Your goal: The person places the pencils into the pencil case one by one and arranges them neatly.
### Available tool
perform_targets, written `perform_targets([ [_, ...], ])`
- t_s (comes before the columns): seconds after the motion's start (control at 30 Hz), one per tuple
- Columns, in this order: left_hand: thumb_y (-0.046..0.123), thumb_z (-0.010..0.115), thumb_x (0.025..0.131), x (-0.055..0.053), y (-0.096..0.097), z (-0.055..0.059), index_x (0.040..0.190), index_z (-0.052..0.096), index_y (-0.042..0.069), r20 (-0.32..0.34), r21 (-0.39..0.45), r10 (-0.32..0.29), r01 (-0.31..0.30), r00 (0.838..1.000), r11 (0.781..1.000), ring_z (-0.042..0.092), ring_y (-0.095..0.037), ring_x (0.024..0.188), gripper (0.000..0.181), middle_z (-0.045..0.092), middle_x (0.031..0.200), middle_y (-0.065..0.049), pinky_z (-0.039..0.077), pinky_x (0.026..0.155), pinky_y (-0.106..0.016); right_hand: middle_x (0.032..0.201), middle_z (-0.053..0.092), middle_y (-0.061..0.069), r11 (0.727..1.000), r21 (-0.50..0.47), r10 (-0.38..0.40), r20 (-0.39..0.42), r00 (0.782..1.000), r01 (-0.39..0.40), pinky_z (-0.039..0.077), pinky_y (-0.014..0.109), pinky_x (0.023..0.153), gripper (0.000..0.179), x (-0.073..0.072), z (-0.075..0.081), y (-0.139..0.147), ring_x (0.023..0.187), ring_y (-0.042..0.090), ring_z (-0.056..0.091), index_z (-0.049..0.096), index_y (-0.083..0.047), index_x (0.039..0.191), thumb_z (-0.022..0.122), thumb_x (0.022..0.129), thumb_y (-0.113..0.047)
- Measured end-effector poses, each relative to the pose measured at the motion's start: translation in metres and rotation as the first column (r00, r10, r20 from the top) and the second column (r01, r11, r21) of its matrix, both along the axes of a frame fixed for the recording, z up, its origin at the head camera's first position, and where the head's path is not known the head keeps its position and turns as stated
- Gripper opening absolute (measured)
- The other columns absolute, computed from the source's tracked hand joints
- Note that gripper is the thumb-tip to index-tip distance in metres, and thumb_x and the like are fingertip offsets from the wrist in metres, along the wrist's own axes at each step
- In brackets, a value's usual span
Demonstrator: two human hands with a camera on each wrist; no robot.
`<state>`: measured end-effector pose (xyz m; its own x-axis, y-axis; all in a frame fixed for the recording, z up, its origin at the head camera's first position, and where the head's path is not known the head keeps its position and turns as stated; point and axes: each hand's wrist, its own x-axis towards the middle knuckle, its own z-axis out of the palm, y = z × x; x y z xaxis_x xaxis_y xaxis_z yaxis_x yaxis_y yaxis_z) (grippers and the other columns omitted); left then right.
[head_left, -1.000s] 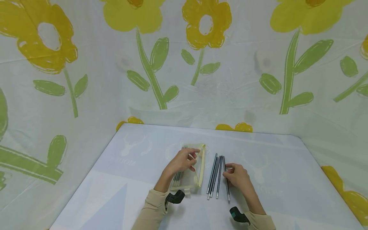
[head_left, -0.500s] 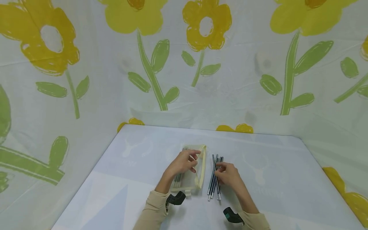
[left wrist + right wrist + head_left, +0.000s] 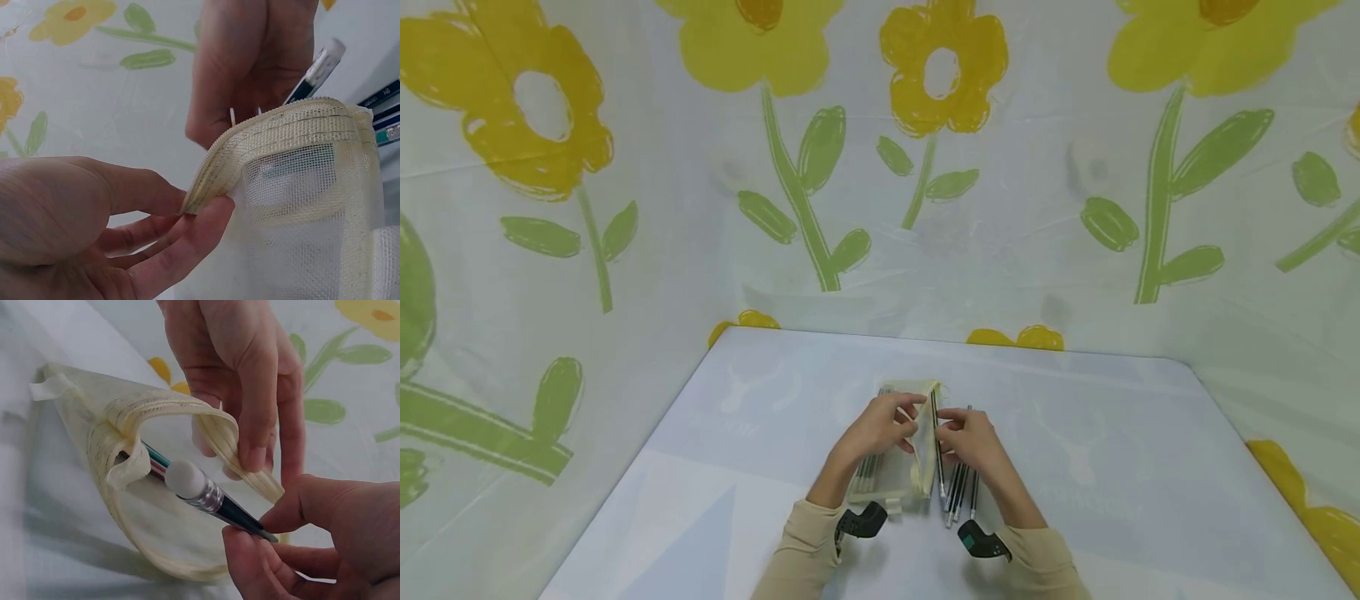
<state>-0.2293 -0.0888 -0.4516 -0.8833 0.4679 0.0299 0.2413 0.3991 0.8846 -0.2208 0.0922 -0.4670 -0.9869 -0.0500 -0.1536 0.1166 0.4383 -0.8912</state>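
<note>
A cream mesh zip pouch lies on the table with its opening on the right side. My left hand pinches the zipper edge between thumb and fingers, and the mouth gapes in the right wrist view. Between the thumb and fingers of my right hand is a dark pencil, its white eraser end toward the right wrist camera. That pencil is at the pouch's mouth. Several pencils show through the mesh on the pouch's left side. More dark pencils lie loose below my right hand.
The white table stretches out around the pouch. Behind it and to the left hangs a flower-print sheet. A black wrist camera sits at the left cuff, another wrist camera at the right.
My right hand has moved left from the loose pencils to the pouch's mouth, carrying one pencil. My left hand has stayed at the zipper edge.
</note>
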Motion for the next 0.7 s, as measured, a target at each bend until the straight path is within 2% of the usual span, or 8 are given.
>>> perform_targets([
  [0.27,-0.003,0.054,0.095,0.0,-0.001,0.001,0.14,0.05,-0.002,0.007,0.007,-0.02,0.02,1.0,1.0,0.065,-0.033,0.082,0.045,0.058,0.106,-0.022,0.065,0.064,-0.038,0.099,0.068,0.019,0.993,-0.108,-0.04,0.011,0.999,0.041,0.063,0.028,0.056,0.046,-0.009,-0.001,-0.009,0.061,0.013,0.063,0.06,0.004,0.13,0.057,0.085,-0.003],
  [0.5,-0.006,0.052,0.093,0.002,-0.002,0.006,0.138,0.05,-0.009,-0.055,0.02,-0.053,0.054,0.997,0.998,0.065,-0.028,0.082,0.044,0.059,0.098,-0.016,0.064,0.059,-0.029,0.101,0.068,0.018,0.991,-0.114,-0.062,0.026,0.998,0.065,0.062,0.027,0.054,0.047,-0.009,-0.003,-0.017,0.06,0.012,0.064,0.057,0.004,0.133,0.058,0.087,-0.004],
  [0.7,-0.005,0.053,0.095,0.002,-0.002,0.006,0.139,0.05,-0.006,-0.008,0.017,-0.024,0.025,1.0,1.0,0.064,-0.038,0.089,0.045,0.059,0.102,-0.02,0.065,0.063,-0.036,0.099,0.067,0.017,0.991,-0.111,-0.072,0.018,0.997,0.074,0.062,0.027,0.053,0.047,-0.009,-0.002,-0.019,0.058,0.011,0.063,0.058,0.003,0.133,0.059,0.087,-0.004],
])
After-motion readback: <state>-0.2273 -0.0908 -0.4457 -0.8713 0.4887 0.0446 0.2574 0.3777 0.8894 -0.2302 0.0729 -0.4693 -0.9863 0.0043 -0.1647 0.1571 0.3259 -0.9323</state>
